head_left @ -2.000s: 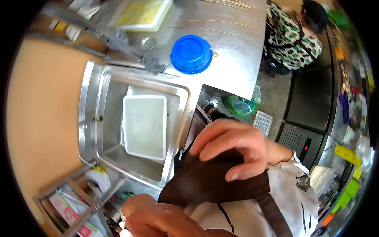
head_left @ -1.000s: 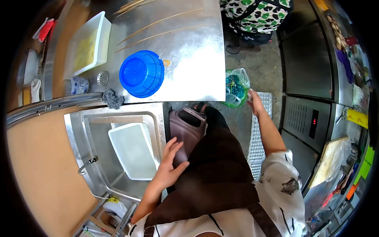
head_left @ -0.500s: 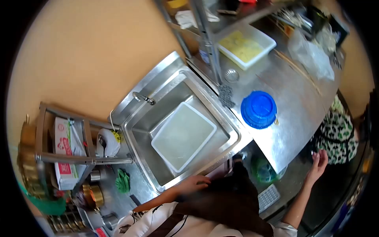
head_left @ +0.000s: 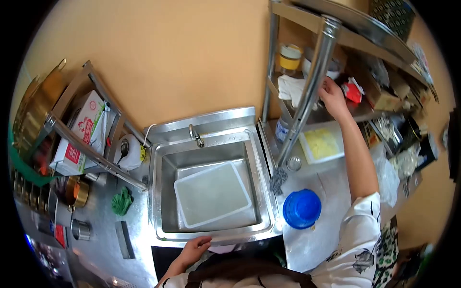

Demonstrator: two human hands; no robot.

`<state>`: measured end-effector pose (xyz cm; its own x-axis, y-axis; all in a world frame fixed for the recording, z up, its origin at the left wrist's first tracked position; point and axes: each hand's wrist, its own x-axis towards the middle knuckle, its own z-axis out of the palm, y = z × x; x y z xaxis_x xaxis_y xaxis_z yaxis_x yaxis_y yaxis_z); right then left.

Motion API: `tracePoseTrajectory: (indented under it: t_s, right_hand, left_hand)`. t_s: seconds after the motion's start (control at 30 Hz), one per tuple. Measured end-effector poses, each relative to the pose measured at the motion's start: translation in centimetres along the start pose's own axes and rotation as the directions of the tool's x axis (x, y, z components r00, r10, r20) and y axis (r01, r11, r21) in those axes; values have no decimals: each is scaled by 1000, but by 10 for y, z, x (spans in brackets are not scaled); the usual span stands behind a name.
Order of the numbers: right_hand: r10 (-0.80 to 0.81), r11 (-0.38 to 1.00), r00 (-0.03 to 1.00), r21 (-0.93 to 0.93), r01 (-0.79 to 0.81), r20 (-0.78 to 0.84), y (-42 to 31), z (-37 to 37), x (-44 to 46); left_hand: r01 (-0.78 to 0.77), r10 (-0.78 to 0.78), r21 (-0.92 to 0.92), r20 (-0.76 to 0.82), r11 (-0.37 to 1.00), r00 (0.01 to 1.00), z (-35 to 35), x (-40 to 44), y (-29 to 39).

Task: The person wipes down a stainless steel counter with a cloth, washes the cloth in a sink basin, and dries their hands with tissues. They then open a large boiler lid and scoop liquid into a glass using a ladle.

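My left hand (head_left: 194, 250) is just in front of the sink's front rim (head_left: 216, 236), its fingers loosely extended with nothing in them. A white rectangular tub (head_left: 211, 194) filled with cloudy liquid sits tilted in the sink basin. My right hand (head_left: 332, 98) reaches up to the steel shelf on the right, between a white cloth (head_left: 291, 90) and a red and white packet (head_left: 353, 90). Its fingers are bent together; whatever they grip is hidden. Behind this hand is a pale bowl (head_left: 329, 67).
Below the shelf are a white tub of yellow food (head_left: 321, 145), a steel scrubber (head_left: 278, 181) and a blue plastic basin (head_left: 302, 209). A shelf post (head_left: 307, 91) stands beside my right hand. On the left counter lie a green net scrubber (head_left: 121, 201) and a dark bar (head_left: 124, 240).
My right hand has moved from low at the right up to the shelf. The view has turned toward the sink and wall. My left hand stays by the sink's front edge.
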<state>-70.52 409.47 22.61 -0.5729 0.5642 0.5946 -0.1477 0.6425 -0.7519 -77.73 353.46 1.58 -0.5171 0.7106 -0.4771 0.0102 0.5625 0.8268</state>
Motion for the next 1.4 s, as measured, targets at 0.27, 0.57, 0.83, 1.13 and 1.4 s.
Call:
tracePoseTrajectory:
  t_s: [0.27,0.57,0.83,1.13,1.4]
  right_hand:
    - [137,908,971,-367,-202,-196,70,65,107]
    - [53,876,944,-439,-201,-325,69,92,132]
    - [0,1000,963,-27,-8,-269,76,87,131]
    - [-48,925,999,377,51,-16,25,44,94]
    - [21,986,969,163,20,-246,4,-34,13]
  left_hand:
    - [159,-218,-241,-242,957,946,40,-46,9]
    - [184,-180,-18,-326,983,928,51,-30,23]
    - [121,-125,-32,-293,992,948,60,-20,16]
    - [42,-31,34,-293,999,956,40,-12,62]
    - [-56,65,70,-138,996,988,25,-12,86]
